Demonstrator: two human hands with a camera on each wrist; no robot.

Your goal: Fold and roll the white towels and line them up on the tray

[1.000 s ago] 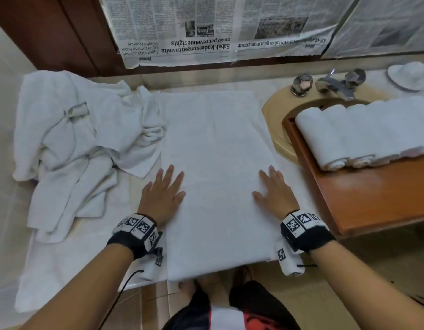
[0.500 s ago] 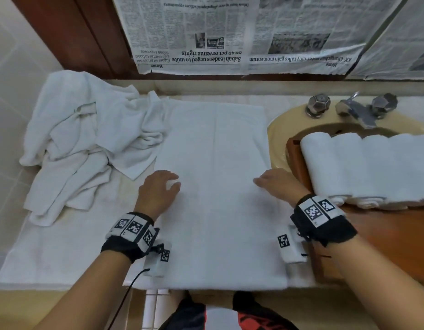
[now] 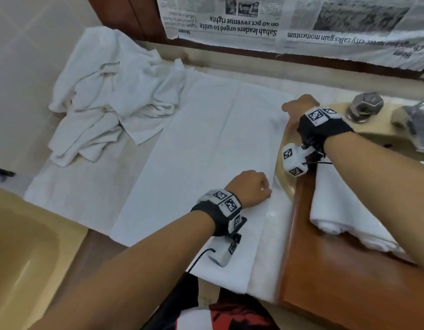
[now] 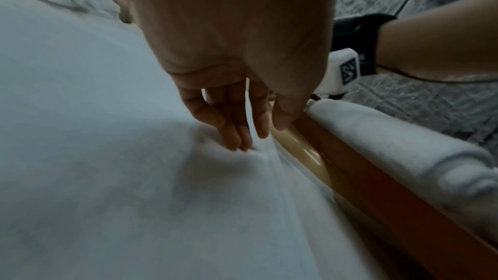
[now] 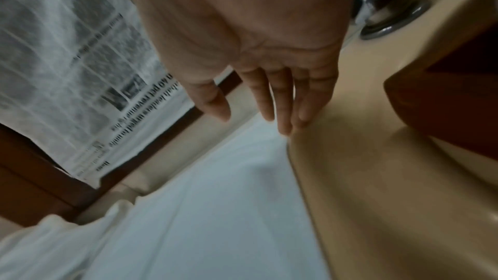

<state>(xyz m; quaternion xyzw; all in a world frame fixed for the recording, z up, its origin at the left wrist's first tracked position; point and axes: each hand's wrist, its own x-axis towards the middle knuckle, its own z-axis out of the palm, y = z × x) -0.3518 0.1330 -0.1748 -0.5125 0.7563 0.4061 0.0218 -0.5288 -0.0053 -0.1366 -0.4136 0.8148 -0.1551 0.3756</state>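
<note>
Both hands had been shifted from the flat towel's (image 3: 206,148) middle to its edge beside the sink (image 3: 283,148).

The left hand (image 3: 250,186) was held loosely open, fingertips (image 4: 237,142) touching the towel near that edge. The right hand (image 3: 295,108) was kept open at the far corner, fingers (image 5: 285,114) straight, nothing gripped. Rolled towels (image 3: 344,206) were laid on the tray (image 3: 325,282) over the sink.

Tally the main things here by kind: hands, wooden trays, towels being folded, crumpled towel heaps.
Hands: 2, left hand and right hand
Wooden tray: 1
Towel being folded: 1
Crumpled towel heap: 1
Total: 5
The rolled towels on the tray are left out: the right arm hides how many there are.
</note>
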